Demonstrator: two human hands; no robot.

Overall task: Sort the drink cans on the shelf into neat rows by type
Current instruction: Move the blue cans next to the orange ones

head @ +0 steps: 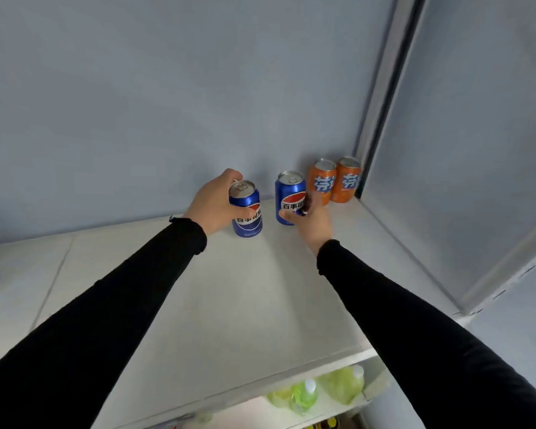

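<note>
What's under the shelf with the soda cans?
Under the white shelf, green bottles with white caps stand on a lower level. The shelf covers most of that level, so anything further back is hidden.

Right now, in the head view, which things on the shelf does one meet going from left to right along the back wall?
left hand → blue can it holds → second blue can → right hand touching it → orange can → orange can in the corner.
</note>
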